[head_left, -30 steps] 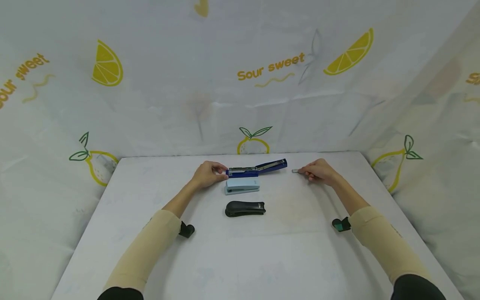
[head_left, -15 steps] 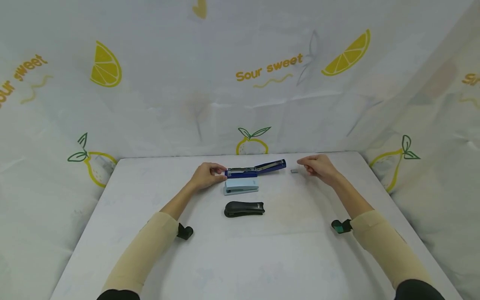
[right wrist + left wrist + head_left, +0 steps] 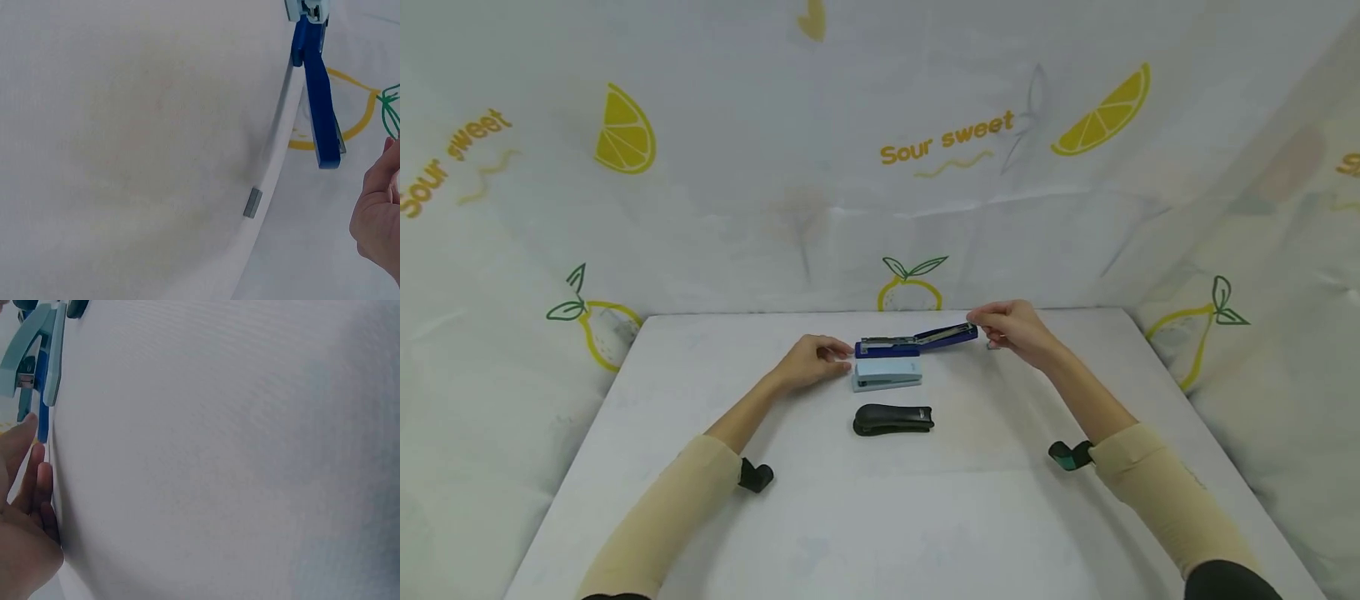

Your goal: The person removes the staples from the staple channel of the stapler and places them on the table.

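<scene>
A dark blue stapler (image 3: pixel 887 350) lies unfolded at the back of the table, its top arm (image 3: pixel 322 112) swung over to the right and raised. Beside its left end rests my left hand (image 3: pixel 808 364), fingers relaxed; in the left wrist view the fingertips come close to the blue end, and contact is unclear. At the raised end is my right hand (image 3: pixel 1018 332); the right wrist view shows a gap between it and the stapler. A small grey strip of staples (image 3: pixel 252 203) lies on the table below that hand, partly hidden in the head view.
A light blue stapler (image 3: pixel 887 372) sits just in front of the blue one. Nearer stands a black stapler (image 3: pixel 893 419). The white table (image 3: pixel 880 517) meets a lemon-printed cloth (image 3: pixel 760 250) at the back and sides.
My right hand has let go of the staple strip, leaving it on the table, and has moved left to the blue stapler's raised end. My left hand has shifted slightly back from the stapler.
</scene>
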Tool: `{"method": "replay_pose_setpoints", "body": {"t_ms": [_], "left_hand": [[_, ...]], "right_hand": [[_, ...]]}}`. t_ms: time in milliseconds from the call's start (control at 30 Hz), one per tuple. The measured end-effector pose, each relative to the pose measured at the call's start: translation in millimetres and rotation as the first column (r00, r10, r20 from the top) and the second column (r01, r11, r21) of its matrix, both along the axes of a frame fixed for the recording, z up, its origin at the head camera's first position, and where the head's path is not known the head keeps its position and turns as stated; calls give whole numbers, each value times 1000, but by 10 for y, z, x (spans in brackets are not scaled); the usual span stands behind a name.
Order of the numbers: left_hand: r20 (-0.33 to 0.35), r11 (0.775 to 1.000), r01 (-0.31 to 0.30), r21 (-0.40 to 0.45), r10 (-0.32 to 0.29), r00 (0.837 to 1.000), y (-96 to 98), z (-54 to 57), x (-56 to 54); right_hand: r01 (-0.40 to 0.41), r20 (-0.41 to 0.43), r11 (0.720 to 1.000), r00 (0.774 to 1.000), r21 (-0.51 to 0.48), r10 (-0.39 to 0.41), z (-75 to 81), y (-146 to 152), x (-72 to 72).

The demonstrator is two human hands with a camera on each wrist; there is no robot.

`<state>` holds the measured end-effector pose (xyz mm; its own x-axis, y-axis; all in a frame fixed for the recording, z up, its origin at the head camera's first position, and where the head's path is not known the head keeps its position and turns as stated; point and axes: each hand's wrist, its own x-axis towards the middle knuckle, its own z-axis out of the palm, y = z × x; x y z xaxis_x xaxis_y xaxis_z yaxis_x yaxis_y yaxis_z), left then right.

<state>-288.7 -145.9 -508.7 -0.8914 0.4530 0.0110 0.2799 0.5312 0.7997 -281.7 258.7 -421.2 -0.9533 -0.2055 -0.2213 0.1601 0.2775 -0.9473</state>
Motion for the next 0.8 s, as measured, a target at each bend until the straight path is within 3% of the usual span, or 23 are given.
{"method": "replay_pose_setpoints", "body": {"t_ms": [367, 500, 800], "left_hand": [[2, 995, 103, -4, -103, 995, -11, 8, 188], [-2, 996, 84, -31, -84, 996, 9, -8, 244], [-57, 996, 15, -92, -20, 998, 73, -25, 293]], "right_hand": [[-154, -62, 988, 986, 25, 155, -22, -435, 68], [-226, -92, 974, 970, 18, 226, -65, -604, 99], [-372, -176, 927, 910, 53, 376, -168, -986, 100]]}}
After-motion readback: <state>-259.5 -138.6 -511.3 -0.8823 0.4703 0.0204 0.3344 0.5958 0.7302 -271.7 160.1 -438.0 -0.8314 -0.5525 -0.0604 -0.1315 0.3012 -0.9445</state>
